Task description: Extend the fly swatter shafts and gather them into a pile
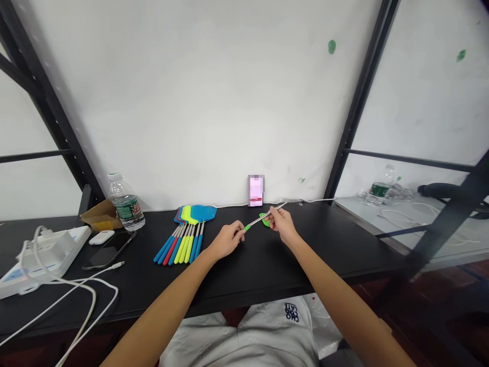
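My left hand is closed round the green handle of a fly swatter above the black table. My right hand pinches the swatter's thin metal rod near its green head, which is mostly hidden behind the fingers. The rod runs from the handle up and right past my right hand. A fanned row of several fly swatters with blue, red and yellow-green handles lies flat to the left of my left hand.
A phone leans on the wall behind my hands. A water bottle, cardboard box, second phone, white power strip and cables sit at left. Black shelf posts stand both sides; another bottle at right.
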`<state>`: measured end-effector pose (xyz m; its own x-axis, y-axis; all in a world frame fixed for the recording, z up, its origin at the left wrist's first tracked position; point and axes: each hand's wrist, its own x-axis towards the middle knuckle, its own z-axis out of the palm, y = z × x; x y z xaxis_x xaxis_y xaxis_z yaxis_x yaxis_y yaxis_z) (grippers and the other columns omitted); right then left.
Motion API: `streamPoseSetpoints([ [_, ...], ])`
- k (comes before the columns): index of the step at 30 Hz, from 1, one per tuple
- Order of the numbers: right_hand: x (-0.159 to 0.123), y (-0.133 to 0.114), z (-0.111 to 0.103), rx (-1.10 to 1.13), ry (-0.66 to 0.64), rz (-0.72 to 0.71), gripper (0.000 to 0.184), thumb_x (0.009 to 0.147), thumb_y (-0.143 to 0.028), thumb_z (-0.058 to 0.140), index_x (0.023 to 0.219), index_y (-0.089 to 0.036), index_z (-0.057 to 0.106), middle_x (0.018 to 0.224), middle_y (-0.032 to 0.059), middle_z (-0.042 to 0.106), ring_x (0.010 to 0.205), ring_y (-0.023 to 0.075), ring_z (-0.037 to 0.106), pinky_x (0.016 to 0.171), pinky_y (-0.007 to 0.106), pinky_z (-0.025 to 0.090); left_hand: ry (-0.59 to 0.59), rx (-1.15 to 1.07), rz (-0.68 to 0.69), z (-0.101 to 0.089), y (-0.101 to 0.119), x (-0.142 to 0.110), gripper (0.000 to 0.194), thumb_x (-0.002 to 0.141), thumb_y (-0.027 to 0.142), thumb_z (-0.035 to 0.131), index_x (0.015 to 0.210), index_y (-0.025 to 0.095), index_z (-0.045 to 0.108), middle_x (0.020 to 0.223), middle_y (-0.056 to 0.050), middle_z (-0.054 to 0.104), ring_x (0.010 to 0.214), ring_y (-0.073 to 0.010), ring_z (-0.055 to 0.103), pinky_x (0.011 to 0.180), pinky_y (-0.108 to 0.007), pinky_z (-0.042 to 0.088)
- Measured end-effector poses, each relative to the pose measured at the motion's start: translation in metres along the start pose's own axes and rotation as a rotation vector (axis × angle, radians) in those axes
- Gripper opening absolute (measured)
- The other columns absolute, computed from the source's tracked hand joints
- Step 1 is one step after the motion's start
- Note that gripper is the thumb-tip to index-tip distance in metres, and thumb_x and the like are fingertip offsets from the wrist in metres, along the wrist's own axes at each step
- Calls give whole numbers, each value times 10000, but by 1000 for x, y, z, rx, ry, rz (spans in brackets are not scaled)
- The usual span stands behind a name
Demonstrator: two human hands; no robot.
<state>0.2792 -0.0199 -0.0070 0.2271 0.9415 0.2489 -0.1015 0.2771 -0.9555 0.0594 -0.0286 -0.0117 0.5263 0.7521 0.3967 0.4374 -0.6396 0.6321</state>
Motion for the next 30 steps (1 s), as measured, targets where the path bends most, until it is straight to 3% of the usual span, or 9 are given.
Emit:
streamPoseSetpoints([
  [5,-4,-6,6,-96,-70,-161,400,781,-578,574,760,-183,513,602,12,612,386,75,445,398,211,332,-3,-62,-21,3,2,0,149,900,322,404,850,207,484,688,13,613,598,-118,546,599,-236,405],
  [9,-13,-16,21,-215,-136,-268,390,830,-586,498,806,-198,512,594,3,589,403,93,449,424,225,357,60,-119,-32,9,5,3,170,887,347,431,866,192,499,694,19,561,623,-114,500,603,-234,389],
  [13,-23,-34,45,-401,-233,-416,333,876,-515,469,786,-200,531,591,-6,558,483,111,472,495,230,370,53,-212,-44,19,6,7,335,846,470,505,693,175,462,612,39,450,567,-92,387,541,-224,321],
  [16,-23,-50,66,-595,-214,-599,368,885,-475,480,645,-196,485,560,-11,503,529,112,448,543,236,343,-1,-417,-103,26,2,9,451,842,557,481,612,186,370,535,54,367,496,-73,322,494,-226,281],
  [19,-16,-62,81,-677,-164,-691,399,913,-467,435,622,-195,465,549,-12,469,534,113,419,554,244,319,0,-594,-112,29,-1,11,479,852,586,454,601,196,335,522,63,321,471,-66,317,486,-230,291],
  [22,-10,-62,89,-671,-134,-710,405,946,-440,370,650,-193,496,581,2,498,564,120,445,581,246,334,5,-642,-106,28,-3,11,490,849,583,473,584,198,324,518,63,317,467,-66,332,492,-236,308],
  [30,-17,-41,89,-544,-215,-638,418,932,-438,392,635,-183,539,564,-1,513,551,117,477,562,239,358,-30,-568,-131,26,-7,8,519,846,588,462,539,176,393,493,32,390,482,-78,364,524,-246,335],
])
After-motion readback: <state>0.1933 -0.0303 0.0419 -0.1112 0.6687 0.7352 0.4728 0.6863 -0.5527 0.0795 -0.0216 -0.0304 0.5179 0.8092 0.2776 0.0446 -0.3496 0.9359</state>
